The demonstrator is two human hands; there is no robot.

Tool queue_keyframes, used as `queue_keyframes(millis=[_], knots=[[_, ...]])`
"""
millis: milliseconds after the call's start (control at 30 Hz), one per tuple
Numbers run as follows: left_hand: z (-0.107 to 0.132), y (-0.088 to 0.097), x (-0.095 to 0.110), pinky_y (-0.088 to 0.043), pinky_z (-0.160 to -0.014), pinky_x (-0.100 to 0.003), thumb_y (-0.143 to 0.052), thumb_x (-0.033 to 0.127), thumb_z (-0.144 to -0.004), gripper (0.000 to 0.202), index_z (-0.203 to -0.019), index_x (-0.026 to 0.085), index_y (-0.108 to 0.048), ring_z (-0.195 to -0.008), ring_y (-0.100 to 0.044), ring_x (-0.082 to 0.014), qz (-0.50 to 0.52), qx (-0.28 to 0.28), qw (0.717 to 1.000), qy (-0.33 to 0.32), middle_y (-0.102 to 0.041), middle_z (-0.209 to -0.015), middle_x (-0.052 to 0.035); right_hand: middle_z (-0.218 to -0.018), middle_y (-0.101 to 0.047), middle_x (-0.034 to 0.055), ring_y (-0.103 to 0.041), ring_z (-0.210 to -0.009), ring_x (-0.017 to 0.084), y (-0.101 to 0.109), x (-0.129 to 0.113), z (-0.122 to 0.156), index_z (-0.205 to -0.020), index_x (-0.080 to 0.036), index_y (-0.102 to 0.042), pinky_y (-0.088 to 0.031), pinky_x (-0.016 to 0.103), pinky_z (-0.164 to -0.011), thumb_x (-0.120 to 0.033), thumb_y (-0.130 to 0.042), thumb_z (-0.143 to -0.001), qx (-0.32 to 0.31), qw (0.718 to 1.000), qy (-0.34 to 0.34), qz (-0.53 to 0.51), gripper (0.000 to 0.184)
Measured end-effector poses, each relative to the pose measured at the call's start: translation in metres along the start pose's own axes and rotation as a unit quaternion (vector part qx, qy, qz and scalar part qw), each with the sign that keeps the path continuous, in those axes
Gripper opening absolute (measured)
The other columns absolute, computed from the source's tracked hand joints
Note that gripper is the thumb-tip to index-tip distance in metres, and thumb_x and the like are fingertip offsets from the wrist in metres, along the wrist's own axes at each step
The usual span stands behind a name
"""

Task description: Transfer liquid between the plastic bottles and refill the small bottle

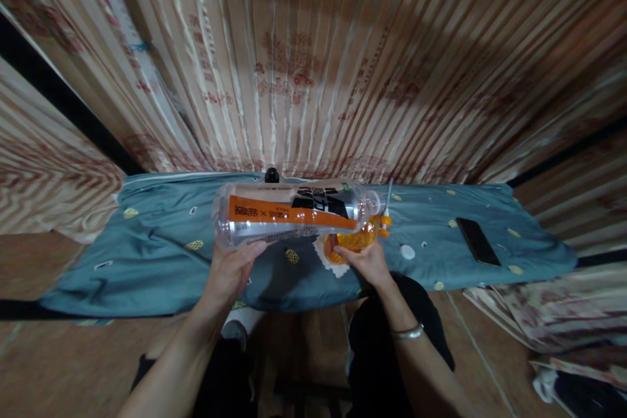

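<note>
My left hand (238,268) is closed round the base end of a large clear plastic bottle (289,212) with an orange and silver label. The bottle lies sideways in the air, its uncapped-looking mouth pointing right. In my right hand (368,262) is a smaller bottle of orange liquid (355,240), tilted, with an orange pump fitting (385,226) and a thin pale tube at its top. The large bottle's neck overlaps the small bottle; whether they touch I cannot tell. Beneath the small bottle shows a white tissue (321,249).
A teal cloth with pineapple prints (166,274) covers the low bench. A black phone (477,241) lies at its right, and a white round disc (407,251) sits nearer the middle. Behind the large bottle is a black round object (271,175). Pleated curtains (304,65) hang behind.
</note>
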State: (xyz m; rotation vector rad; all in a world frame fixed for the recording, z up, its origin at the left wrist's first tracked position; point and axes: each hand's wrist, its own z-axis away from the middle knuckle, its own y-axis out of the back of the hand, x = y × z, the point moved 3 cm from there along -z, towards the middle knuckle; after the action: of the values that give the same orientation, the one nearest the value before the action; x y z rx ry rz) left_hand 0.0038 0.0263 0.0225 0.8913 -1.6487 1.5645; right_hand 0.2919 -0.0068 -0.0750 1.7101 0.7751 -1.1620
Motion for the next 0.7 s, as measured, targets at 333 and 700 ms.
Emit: queue_keyframes(millis=[333, 700], knots=[[-0.0005, 0.0058, -0.0059, -0.069, -0.089, -0.052, -0.101, 0.031, -0.053, 0.066, -0.116, 0.027, -0.079, -0.098, -0.081, -0.0354, 0.008, 0.010, 1.000, 0.013, -0.086, -0.101, -0.0054, -0.121, -0.081, 0.0142, -0.077, -0.112, 0.038, -0.0003, -0.0004, 0.0006, -0.117, -0.022, -0.070, -0.059, 0.057, -0.107, -0.057, -0.096, -0.063, 0.004, 1.000, 0.011, 0.003, 0.070], [-0.0019, 0.0072, -0.0090, -0.069, -0.088, -0.054, -0.100, 0.036, -0.059, 0.066, -0.121, 0.025, -0.079, -0.093, -0.082, -0.0360, 0.010, -0.016, 1.000, 0.010, -0.086, -0.095, -0.0084, -0.119, -0.082, 0.0156, -0.078, -0.111, 0.039, -0.0017, 0.0047, -0.0002, -0.121, -0.020, -0.070, -0.061, 0.058, -0.104, -0.056, -0.095, -0.064, -0.008, 1.000, 0.009, 0.005, 0.072]])
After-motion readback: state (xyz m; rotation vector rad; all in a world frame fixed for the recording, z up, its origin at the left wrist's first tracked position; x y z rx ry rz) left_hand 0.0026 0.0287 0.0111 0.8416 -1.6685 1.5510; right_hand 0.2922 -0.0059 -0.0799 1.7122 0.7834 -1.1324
